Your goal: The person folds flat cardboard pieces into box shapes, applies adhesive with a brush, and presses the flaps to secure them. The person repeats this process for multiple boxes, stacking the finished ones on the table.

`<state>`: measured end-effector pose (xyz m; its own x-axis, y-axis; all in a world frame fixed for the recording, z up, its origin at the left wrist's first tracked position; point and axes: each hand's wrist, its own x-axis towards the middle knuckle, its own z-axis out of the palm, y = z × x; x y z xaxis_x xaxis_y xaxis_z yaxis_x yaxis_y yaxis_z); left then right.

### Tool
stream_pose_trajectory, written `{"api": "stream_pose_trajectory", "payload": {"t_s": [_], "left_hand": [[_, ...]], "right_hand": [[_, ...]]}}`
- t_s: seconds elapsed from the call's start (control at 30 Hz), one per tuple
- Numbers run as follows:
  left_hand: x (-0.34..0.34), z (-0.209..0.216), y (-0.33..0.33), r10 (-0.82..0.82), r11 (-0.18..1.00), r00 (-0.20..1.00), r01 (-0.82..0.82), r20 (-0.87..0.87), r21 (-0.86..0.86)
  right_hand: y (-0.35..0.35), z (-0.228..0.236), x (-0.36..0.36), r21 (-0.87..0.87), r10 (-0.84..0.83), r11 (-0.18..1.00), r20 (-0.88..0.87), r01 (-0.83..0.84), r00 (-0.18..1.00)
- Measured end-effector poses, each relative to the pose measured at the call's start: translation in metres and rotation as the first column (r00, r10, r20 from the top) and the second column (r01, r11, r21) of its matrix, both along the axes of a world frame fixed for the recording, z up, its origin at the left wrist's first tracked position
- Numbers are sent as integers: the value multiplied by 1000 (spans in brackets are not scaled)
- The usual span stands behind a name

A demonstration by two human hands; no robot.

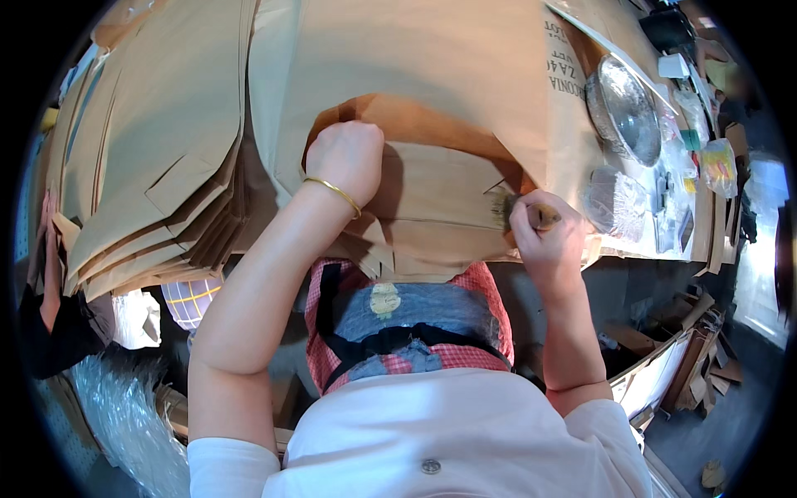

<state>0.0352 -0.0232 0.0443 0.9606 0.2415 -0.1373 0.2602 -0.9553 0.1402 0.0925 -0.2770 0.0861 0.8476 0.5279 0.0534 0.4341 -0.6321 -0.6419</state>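
Observation:
A large brown paper bag (pixel 415 58) lies in front of me, its near end spread into a wide opening with folded flaps (pixel 444 187). My left hand (pixel 344 162), with a gold bangle (pixel 334 197) at the wrist, is closed at the left side of this opening. Its fingertips are hidden, but it appears to grip the paper there. At the right corner of the flaps, my right hand (pixel 552 236) is closed around a brush (pixel 503 209). The brush's bristles point left and touch or hover just over the folded paper; I cannot tell which.
Stacked brown paper bags (pixel 158 158) overhang the table's left side. On the right stand a metal bowl (pixel 627 112), a plastic-wrapped bundle (pixel 616 202) and small packages (pixel 718 168). Another person's arm (pixel 50 266) shows at far left. Cardboard scraps (pixel 706 378) lie at lower right.

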Motion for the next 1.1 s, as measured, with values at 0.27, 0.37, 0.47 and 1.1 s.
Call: {"api": "stream_pose_trajectory", "payload": {"t_s": [0.27,0.37,0.47,1.1], "left_hand": [[6,0,-17,-69,991,997,65,28,116],[8,10,-23,-116,988,987,125,-110,87],[-17,29,-19,-469,789,689,608,552,-88],[-61,-28,24,-313,950,934,305,174,74]], "right_hand": [[30,-99,56,846,160,223,-521,484,838],[61,-118,34,769,694,-31,-443,638,568],[60,-107,35,599,709,-50,-542,799,451],[67,-107,55,748,751,263,-556,610,357]]}}
